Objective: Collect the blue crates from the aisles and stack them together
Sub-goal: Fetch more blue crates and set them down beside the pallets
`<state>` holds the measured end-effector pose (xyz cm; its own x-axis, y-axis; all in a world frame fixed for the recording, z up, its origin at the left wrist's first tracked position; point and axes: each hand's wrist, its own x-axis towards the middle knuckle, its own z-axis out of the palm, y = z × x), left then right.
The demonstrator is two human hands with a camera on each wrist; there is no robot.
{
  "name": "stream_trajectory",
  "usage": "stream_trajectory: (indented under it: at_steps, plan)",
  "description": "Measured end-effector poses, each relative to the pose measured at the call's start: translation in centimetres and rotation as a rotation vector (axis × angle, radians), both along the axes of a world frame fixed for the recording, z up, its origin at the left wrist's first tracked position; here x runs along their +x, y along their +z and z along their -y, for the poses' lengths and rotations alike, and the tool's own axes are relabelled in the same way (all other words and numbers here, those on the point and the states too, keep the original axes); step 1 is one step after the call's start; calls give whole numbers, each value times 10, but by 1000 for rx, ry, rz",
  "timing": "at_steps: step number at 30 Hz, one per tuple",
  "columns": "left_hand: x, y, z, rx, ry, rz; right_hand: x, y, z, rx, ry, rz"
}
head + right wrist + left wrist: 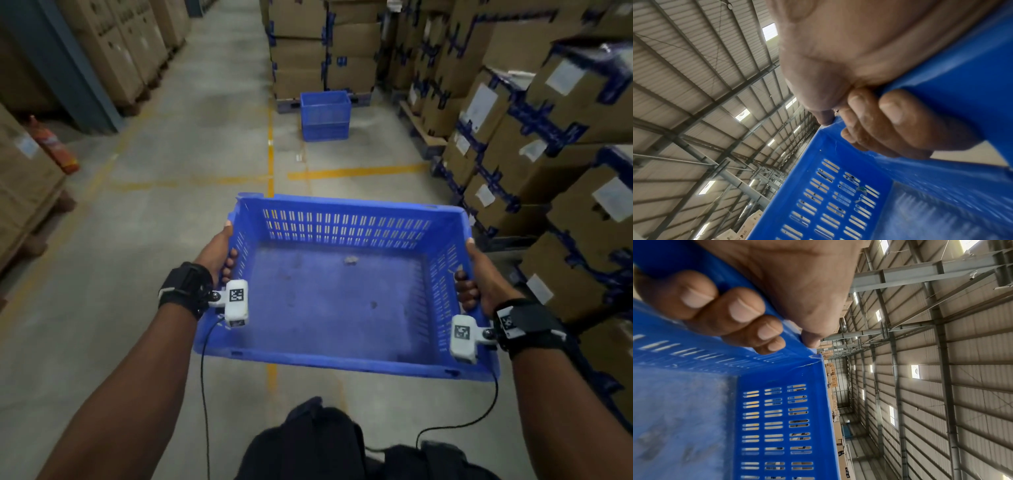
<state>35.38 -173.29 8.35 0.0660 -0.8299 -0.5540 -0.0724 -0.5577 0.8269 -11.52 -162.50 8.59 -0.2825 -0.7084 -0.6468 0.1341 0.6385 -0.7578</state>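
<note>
I carry an empty blue slotted crate (335, 298) at waist height over the aisle floor. My left hand (221, 255) grips its left rim, fingers curled inside the wall (740, 311), thumb along the outside. My right hand (474, 279) grips the right rim the same way (885, 123). A small bit of debris lies on the crate floor. Ahead on the floor stands a stack of blue crates (325, 114), against a pallet of boxes.
Stacked cardboard boxes (534, 144) line the right side, close to the crate's right end. More boxes (116, 51) and a red fire extinguisher (54, 145) stand on the left. Yellow lines (356, 171) mark the concrete floor between me and the stack.
</note>
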Motion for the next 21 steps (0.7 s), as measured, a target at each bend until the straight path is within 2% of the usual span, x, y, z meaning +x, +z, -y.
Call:
stream_trajectory:
  at_steps: [4,9,14,19,21]
  plan:
    - [-13,20,95,38,-20,58,-4,14,82,35,-41,-1]
    - [-19,9,231,39,-34,36,-13,5,210,41,-53,-2]
    - [-33,-11,374,32,-17,3,-31,-10,359,50,-7,25]
    - [-50,-5,503,57,25,4,-48,-6,518,14,19,3]
    - [-52,4,548,86,80,38,-47,4,578,56,27,-28]
